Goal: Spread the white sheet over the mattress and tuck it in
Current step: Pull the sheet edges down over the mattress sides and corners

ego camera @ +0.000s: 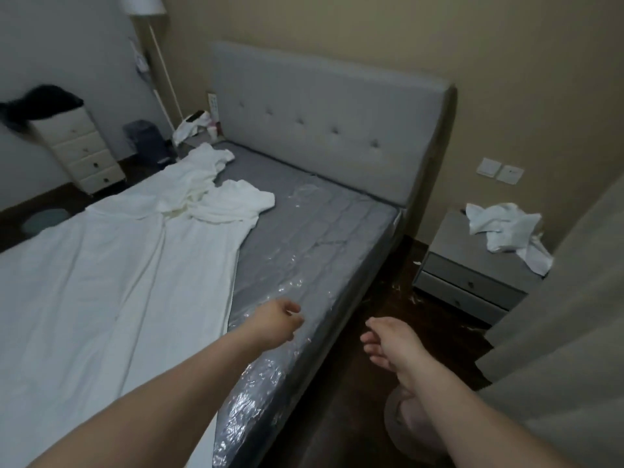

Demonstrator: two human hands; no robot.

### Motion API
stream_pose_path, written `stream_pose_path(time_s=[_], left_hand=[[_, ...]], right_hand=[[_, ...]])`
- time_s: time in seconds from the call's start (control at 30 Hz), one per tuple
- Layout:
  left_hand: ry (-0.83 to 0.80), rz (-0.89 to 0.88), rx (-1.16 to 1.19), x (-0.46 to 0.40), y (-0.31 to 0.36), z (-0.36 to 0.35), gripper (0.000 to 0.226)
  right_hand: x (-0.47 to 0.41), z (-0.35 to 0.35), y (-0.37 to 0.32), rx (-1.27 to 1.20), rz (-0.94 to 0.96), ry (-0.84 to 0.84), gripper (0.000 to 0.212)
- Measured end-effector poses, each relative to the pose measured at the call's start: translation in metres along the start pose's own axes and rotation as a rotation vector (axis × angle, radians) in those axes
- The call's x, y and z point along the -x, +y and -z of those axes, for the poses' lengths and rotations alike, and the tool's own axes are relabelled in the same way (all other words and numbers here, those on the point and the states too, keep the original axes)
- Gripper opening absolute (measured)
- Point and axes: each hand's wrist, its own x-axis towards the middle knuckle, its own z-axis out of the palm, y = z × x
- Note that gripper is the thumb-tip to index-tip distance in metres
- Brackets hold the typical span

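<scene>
A person reaches both bare arms out over the near side of a bed. The left hand (275, 320) hovers above the plastic-wrapped grey mattress (304, 238), fingers loosely curled and holding nothing. The right hand (388, 342) hangs just past the mattress edge, over the dark floor (341, 400), its fingers relaxed and apart, also holding nothing.

The white sheet (111, 275) lies to the left of the left hand, close beside its wrist, covering the far half of the mattress. Ahead and to the left of that hand the sheet is bunched into a crumpled heap (216, 194) toward the headboard (324, 126), leaving the mattress strip beneath and ahead of the left hand bare.

Ahead and to the right of the right hand stands a grey nightstand (472, 275) with rumpled white cloth (506, 231) on top, below two wall switches (499, 170). Far to the left of both hands, beyond the bed, a cream chest of drawers (81, 153) carries a dark garment (37, 106), with a floor lamp (158, 62) in the corner.
</scene>
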Motion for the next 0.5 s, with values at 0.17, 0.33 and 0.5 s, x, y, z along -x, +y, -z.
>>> stream_pose_path(time_s=[0.17,0.33,0.5], left_hand=[[0.164,0.076,0.027,-0.031,0.054,0.018,0.03],[0.282,0.112,0.023,-0.074,0.078,0.046,0.03],[0.333,0.17,0.052,-0.159,0.074,0.079,0.028]], right_hand=[[-0.077,0.017,-0.091,0.094,0.068,-0.203,0.017],[-0.153,-0.007,-0.164,0.133,0.127,-0.32,0.016],[-0.232,-0.057,-0.223,0.245,0.184,-0.406,0.014]])
